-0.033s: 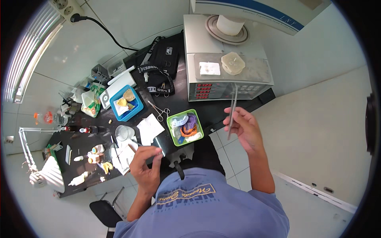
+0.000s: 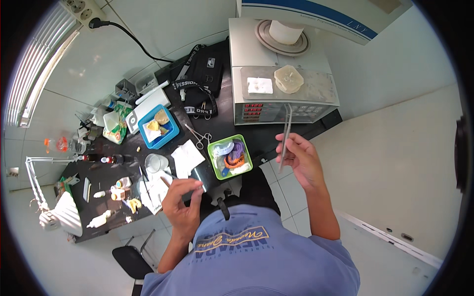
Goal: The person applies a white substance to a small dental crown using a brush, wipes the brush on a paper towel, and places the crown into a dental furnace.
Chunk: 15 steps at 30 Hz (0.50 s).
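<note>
In my right hand (image 2: 305, 160) I hold long metal tweezers (image 2: 286, 130) between thumb and fingers, upright before the panel of a white furnace-like machine (image 2: 316, 106). My left hand (image 2: 181, 204) is closed in a pinch near the bench's front edge; a tiny pale speck shows at the fingertips, too small to name. Between the hands, a green tray (image 2: 211, 163) holds dental impression trays in orange and purple (image 2: 234, 160). On the machine's top plate sit a white square block (image 2: 259, 85) and a pale rounded disc (image 2: 289, 80).
Forceps (image 2: 198, 136) and white paper (image 2: 187, 158) lie beside the green tray. A blue tray (image 2: 173, 134) holds dental casts. Further left are a glass cup (image 2: 155, 163), bottles and a desk lamp (image 2: 64, 214). A black bag (image 2: 205, 74) lies behind; a chair (image 2: 131, 261) stands lower left.
My right hand and the tweezers have shifted slightly left, the tweezers' tips staying in front of the machine's panel. My left hand has barely moved and remains pinched.
</note>
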Available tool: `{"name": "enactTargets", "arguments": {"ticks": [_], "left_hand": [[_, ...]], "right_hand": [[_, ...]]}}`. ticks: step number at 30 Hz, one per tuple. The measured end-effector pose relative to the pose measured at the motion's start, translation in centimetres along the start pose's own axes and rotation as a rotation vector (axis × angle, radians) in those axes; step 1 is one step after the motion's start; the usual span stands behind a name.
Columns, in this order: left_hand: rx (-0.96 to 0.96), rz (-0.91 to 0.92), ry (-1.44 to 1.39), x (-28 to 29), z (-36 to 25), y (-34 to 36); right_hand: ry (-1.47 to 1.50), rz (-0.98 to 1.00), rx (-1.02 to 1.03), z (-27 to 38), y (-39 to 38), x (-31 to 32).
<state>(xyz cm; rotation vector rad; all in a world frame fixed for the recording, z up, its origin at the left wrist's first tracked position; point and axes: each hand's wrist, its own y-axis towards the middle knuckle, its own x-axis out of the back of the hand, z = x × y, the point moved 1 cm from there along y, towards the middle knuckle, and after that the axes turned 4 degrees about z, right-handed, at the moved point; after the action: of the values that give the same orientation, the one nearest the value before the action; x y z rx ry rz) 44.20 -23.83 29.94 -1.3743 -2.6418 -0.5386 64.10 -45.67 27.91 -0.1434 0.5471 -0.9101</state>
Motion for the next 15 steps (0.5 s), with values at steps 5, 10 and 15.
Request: {"name": "enactTargets", "arguments": {"ticks": [5,10,15], "left_hand": [[0.034,-0.003,0.011,-1.6,-3.6,1.4],[0.110,-0.070,-0.042,-3.2,-5.8,1.9],[0.127,-0.064,-0.030,-3.2,-6.0,2.6]], "right_hand": [[0.064,0.039,-0.057,0.5,1.4,-0.6],[0.004,0.010,-0.096,1.1,3.5,-1.2],[0.001,0.036,-0.138,1.0,5.4,-1.0]]}}
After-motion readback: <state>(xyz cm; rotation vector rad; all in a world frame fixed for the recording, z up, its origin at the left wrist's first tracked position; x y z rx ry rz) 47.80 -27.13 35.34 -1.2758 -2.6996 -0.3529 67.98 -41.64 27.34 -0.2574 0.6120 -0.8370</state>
